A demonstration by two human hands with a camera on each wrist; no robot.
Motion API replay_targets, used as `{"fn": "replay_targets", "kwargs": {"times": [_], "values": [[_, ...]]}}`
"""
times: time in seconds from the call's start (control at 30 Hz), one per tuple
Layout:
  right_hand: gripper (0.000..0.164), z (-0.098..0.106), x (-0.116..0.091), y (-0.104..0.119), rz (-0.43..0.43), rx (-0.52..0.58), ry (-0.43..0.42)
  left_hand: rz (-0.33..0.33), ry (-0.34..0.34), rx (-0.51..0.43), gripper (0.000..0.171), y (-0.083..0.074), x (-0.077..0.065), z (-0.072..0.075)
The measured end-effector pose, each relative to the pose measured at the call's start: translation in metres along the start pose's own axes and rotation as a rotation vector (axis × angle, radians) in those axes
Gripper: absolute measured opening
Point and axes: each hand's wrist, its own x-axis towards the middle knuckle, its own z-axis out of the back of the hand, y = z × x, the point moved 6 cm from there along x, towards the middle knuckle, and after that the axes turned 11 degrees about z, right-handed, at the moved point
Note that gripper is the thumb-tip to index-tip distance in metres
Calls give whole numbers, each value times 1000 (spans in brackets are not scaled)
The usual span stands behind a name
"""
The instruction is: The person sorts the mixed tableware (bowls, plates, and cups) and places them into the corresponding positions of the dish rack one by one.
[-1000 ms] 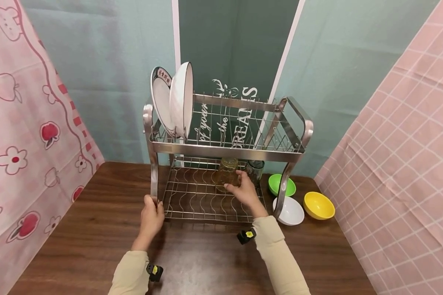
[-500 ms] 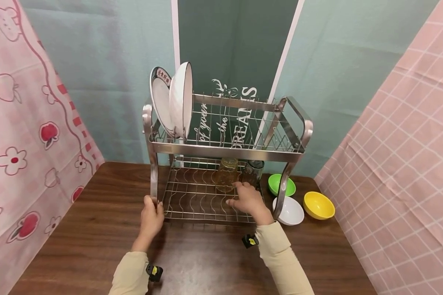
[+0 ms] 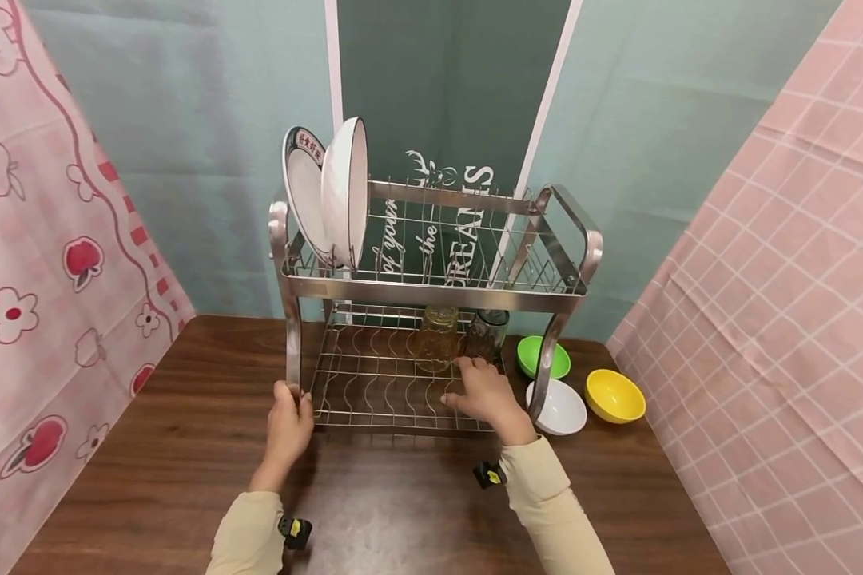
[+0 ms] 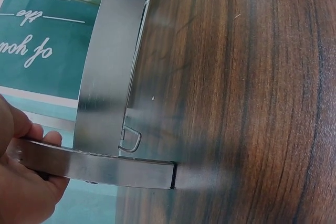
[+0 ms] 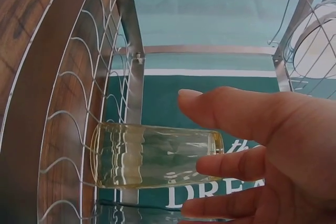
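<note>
A two-tier metal dish rack [image 3: 431, 295] stands on the table. My left hand [image 3: 289, 425] grips its left front leg, with fingers and thumb around the metal bar [image 4: 121, 169] in the left wrist view. On the lower tier, an amber-tinted glass [image 3: 436, 339] stands upside down or upright; I cannot tell which. Beside it on the right is a dark-tinted glass [image 3: 487, 334]. My right hand [image 3: 485, 393] hovers in front of both, fingers spread and holding nothing. In the right wrist view, the thumb and fingers [image 5: 231, 163] stretch toward the amber glass [image 5: 157, 156].
A white plate [image 3: 305, 192] and a large white bowl [image 3: 345, 192] stand on edge at the upper tier's left. Right of the rack sit a green bowl [image 3: 542, 358], a white bowl [image 3: 559, 407] and a yellow bowl [image 3: 614, 396]. Curtains hang behind and beside the table.
My right hand has let go of the amber glass and drawn back toward the front right. The glass stays on the lower tier. My left hand keeps its grip on the leg.
</note>
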Motion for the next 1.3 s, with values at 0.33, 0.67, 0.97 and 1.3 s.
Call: {"fn": "replay_targets", "kwargs": {"times": [0.33, 0.67, 0.97, 1.3], "values": [[66, -4, -18, -5, 19, 33, 62, 14, 7, 6, 18, 1, 0, 1], [52, -4, -38, -16, 79, 138, 94, 21, -3, 8, 18, 2, 0, 0], [53, -5, -54, -19, 60, 155, 124, 20, -14, 0, 17, 3, -1, 0], [54, -3, -73, -31, 82, 215, 124, -19, -25, -7, 18, 1, -1, 0]]}}
